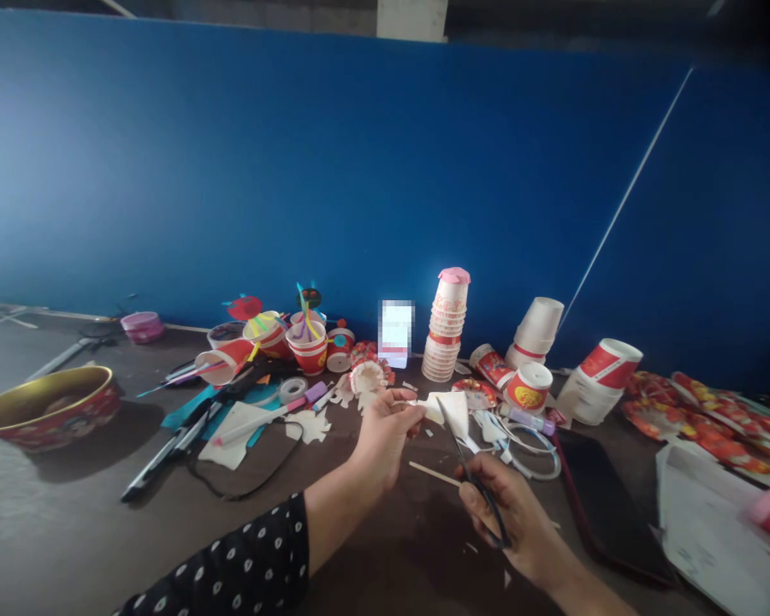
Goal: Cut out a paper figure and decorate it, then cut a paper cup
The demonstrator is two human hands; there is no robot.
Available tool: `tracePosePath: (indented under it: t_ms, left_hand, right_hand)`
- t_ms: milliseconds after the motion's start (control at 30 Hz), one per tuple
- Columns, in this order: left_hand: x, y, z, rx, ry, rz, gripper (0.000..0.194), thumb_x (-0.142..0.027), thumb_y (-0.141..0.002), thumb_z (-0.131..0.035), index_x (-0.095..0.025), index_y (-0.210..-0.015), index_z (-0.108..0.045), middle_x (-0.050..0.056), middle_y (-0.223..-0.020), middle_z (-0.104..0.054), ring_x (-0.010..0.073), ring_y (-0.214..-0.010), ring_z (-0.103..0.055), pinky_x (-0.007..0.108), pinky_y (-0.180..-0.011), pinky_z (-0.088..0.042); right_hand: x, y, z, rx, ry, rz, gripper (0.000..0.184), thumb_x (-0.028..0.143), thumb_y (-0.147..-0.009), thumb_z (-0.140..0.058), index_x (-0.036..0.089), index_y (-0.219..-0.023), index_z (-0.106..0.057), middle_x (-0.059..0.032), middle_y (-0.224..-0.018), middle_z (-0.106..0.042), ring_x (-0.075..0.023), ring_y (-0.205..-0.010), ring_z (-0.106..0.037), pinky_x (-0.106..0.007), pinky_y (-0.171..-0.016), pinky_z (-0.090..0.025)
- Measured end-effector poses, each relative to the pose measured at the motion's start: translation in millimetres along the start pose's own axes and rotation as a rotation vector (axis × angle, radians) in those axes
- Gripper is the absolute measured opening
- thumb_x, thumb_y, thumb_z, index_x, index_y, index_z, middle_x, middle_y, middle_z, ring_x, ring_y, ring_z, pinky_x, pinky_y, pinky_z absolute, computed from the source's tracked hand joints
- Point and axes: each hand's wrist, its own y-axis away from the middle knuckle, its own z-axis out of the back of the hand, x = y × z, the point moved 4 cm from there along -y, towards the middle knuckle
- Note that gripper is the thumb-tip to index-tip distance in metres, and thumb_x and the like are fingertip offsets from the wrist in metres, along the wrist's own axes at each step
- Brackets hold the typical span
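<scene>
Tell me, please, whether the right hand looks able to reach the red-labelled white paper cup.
Probably yes: only a low white cable loop separates the right hand from the red-labelled white paper cup, though it holds black-handled scissors.

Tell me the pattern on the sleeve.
The sleeve is black with small white spots; the head view shows it best.

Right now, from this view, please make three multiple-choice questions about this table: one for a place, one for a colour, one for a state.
1. Where is the gold-rimmed bowl? A) far left of the table B) far right C) in the middle
2. What colour is the top of the tall paper cup stack? A) green B) pink C) black
3. What state are the scissors in? A) lying down B) hanging on the wall C) held in the right hand

Answers: A, it sits near the left edge; B, a pink top shows; C, the hand grips them.
</scene>
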Motion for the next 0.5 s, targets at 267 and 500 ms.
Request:
tracePosePath:
  t_ms: [267,500]
  left_hand:
    - [0,-4,2.2,0.004,-0.005,-0.011,0.026,-0.016,-0.057,-0.068,-0.016,-0.075,-0.049,-0.006,-0.051,-0.051,0.0052,-0.045,-0.044,0.019,-0.049,-0.032]
    - [-2,-5,2.5,0.002,-0.032,-0.017,0.028,-0.019,-0.056,-0.070,-0.016,-0.074,-0.049,-0.006,-0.052,-0.052,0.0051,-0.045,-0.045,0.020,-0.049,-0.033]
  right_hand:
    - [-10,-2,0,0.044,-0.007,0.003,0.047,0.062,-0.068,-0.060,0.017,-0.082,-0.051,0.0098,-0.049,-0.036,-0.0046,-0.040,-0.029,-0.018,-0.038,-0.024]
    - [-9,-1,0,0.081,-0.015,-0.001,0.047,0.061,-0.069,-0.060,0.017,-0.083,-0.050,0.0099,-0.049,-0.036,-0.0042,-0.040,-0.029,-0.017,-0.038,-0.023]
